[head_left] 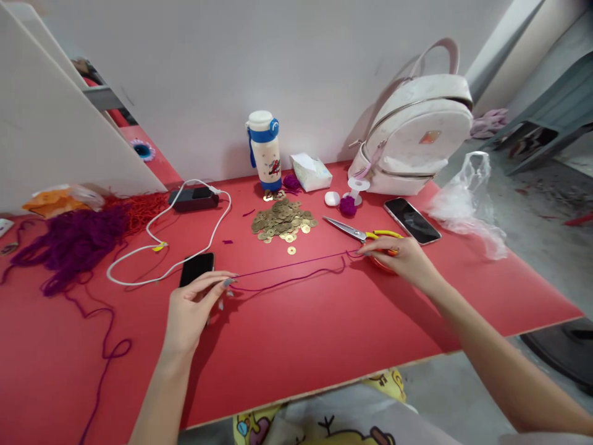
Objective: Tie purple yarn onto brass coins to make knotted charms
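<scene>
A thin purple cord (291,265) is stretched taut between my two hands above the red table. My left hand (194,303) pinches one end with thumb and fingertips, beside a dark phone (198,269). At the other end, my right hand (405,259) pinches the cord, over the handles of the yellow-handled scissors (347,229). A slack purple strand (287,283) curves below the taut length. Beyond the cord lies a heap of brass-coloured coins with holes (282,217), with one loose coin (291,250) nearer me.
Purple yarn (78,244) and red yarn (143,211) lie tangled at the left, near a white cable (152,232). A bottle (265,151), tissue pack (312,173), purple yarn ball (348,206) and white backpack (417,133) stand at the back. Right: another phone (412,220), plastic bag (472,207).
</scene>
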`<state>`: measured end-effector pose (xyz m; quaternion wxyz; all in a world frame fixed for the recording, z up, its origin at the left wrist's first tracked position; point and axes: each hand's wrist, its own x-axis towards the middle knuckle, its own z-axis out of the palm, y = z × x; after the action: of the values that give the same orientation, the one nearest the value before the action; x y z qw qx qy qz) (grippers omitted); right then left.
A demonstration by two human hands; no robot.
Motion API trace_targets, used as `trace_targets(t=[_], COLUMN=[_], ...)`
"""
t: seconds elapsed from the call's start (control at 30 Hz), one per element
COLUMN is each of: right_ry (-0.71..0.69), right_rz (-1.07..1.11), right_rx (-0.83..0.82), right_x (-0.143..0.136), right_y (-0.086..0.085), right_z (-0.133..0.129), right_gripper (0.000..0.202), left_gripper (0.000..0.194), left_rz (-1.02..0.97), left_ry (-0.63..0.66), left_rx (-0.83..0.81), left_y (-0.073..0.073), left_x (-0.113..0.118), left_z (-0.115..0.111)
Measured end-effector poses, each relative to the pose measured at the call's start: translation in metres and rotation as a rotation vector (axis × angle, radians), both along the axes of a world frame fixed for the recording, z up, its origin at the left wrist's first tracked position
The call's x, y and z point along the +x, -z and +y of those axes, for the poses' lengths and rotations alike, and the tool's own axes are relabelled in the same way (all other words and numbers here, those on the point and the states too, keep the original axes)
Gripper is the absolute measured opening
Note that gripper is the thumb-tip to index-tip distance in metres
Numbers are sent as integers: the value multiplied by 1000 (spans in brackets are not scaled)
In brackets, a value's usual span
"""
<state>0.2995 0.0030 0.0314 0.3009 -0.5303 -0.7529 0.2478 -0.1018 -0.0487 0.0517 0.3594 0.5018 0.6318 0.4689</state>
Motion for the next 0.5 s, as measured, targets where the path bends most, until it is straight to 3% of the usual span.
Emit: trace_targets(t=[0.1, 0.27, 0.4, 0.5], right_ry=[24, -56, 83, 136], right_rz=[-3, -136, -224, -225], right_rx=[13, 93, 86, 90], right_x=[-5, -4, -1, -9], right_y=[1, 11, 11, 2], right_z=[2, 8, 14, 18], right_gripper=[19, 23, 19, 20], left_gripper=[23, 22, 21, 16], left_rz=[-2, 58, 179, 393], left_ry=[-40, -103, -147, -118], left_rx=[-14, -15, 11, 137], left_y=[2, 7, 9, 4], left_x=[-9, -22, -29, -24], left_z=[-1, 1, 4, 7])
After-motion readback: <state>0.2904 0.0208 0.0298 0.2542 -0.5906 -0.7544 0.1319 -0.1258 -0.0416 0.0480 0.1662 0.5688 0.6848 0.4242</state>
